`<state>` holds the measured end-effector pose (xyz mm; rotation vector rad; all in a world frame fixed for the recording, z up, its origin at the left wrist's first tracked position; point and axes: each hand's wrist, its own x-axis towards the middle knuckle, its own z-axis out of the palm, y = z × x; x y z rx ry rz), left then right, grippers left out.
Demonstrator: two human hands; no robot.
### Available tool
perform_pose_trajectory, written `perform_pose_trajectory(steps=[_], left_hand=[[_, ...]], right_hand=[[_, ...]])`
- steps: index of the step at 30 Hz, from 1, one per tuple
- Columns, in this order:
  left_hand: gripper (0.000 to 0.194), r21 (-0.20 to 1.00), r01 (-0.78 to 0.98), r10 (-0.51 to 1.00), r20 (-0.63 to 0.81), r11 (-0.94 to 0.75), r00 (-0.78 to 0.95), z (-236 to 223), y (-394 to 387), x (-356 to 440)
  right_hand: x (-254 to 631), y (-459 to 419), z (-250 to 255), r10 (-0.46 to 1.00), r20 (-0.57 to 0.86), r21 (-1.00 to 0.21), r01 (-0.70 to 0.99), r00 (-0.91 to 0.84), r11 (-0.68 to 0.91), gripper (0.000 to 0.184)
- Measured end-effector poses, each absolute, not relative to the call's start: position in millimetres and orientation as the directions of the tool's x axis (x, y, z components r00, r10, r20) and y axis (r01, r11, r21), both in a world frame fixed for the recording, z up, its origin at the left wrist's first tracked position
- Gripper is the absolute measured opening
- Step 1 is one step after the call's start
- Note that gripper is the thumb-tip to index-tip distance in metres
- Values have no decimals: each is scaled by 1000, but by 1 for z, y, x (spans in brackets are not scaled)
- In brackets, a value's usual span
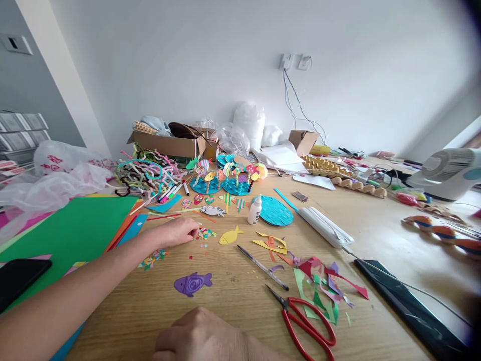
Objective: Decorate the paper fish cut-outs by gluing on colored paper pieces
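My left hand [184, 231] reaches across the table to a small pile of coloured paper dots [206, 232]. Its fingers are curled together at the pile's left edge, and their tips are hidden. My right hand [201, 333] rests closed at the near edge, knuckles up; whatever is inside it cannot be seen. Between the hands lies a purple paper fish [193, 284] with drawn swirls. A plain yellow paper fish [230, 235] lies right of the dots. More paper bits [154, 258] sit beneath my left forearm. A white glue bottle [254, 210] stands upright beside a blue textured disc [276, 210].
Red-handled scissors [306, 321], a pen [263, 267] and paper scraps [323, 286] lie at right. A white power strip [325, 226] trails a cable. Finished fish on blue bases [236, 186], pipe cleaners [148, 173] and boxes stand behind. Green paper [75, 225] lies left.
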<state>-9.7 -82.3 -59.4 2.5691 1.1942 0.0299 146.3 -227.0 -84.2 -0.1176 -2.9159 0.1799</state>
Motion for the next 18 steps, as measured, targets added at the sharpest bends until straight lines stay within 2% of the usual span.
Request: perform_pose_trajectory(steps=[7, 18], left_hand=[[26, 288, 752, 763, -99, -592, 638, -52, -85, -5], [21, 205, 782, 781, -103, -589, 616, -52, -83, 7]], right_hand=[[148, -225, -81, 87, 206, -158, 54, -975, 986, 13], [148, -223, -83, 107, 213, -233, 56, -971, 971, 17]])
